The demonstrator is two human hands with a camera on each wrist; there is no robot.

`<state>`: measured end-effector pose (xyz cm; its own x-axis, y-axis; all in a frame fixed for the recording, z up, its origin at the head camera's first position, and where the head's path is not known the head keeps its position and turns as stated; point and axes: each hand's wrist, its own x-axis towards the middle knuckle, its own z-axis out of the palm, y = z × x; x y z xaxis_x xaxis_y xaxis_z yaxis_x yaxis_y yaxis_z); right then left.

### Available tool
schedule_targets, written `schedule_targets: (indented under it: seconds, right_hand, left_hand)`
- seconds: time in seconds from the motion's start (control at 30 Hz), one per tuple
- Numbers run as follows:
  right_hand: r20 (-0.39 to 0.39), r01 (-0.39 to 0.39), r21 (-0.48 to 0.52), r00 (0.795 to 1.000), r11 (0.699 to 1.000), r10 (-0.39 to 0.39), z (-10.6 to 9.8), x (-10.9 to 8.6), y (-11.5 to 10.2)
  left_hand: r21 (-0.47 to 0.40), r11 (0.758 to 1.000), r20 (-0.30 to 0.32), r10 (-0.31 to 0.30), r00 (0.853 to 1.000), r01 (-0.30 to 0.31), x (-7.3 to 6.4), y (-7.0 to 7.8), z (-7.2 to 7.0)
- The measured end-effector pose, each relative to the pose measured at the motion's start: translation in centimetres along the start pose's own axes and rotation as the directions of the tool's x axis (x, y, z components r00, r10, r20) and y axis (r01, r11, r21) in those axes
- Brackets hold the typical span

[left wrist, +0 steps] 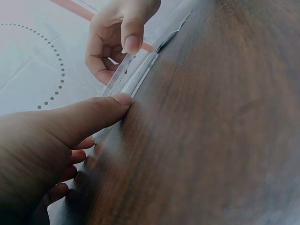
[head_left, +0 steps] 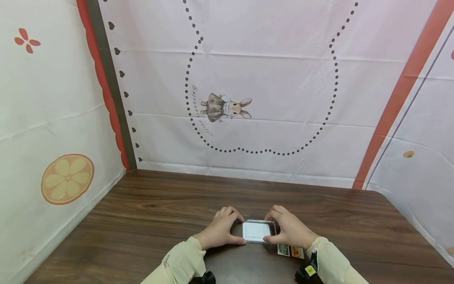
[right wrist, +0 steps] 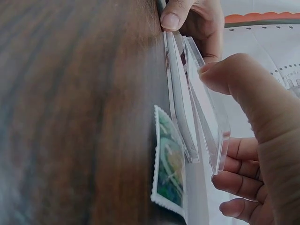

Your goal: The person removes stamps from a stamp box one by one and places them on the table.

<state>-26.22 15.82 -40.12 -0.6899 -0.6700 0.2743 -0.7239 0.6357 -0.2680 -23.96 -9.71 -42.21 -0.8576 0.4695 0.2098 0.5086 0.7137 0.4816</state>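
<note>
A small clear plastic case [head_left: 256, 232] with a white insert lies on the table between both hands. Its clear lid [right wrist: 216, 140] is tilted away from the white-filled base [right wrist: 182, 101], with a gap at the near end in the right wrist view. My left hand [head_left: 220, 228] grips the left end of the case, thumb at the front edge and fingers behind. My right hand [head_left: 291, 229] pinches the lid at the right end between thumb and fingers. Beside the case, below the right hand, lie a green stamp [head_left: 283, 249] and an orange stamp [head_left: 297, 252] with scalloped edges.
The dark wood-grain table [head_left: 159, 205] stretches out around the hands. White printed cloth [head_left: 269, 90] with a rabbit picture hangs behind it and along both sides. Black devices, one of them a wrist camera [head_left: 306, 272], sit at the cuffs.
</note>
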Motion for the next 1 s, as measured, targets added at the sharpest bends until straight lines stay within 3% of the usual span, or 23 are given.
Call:
schedule_targets:
  seconds: [1.0]
  right_hand:
    - [0.057, -0.009, 0.054, 0.998, 0.999, 0.006, 0.26, 0.94, -0.29]
  left_hand:
    - [0.000, 1.000, -0.001, -0.001, 1.000, 0.001, 0.05, -0.35, 0.20]
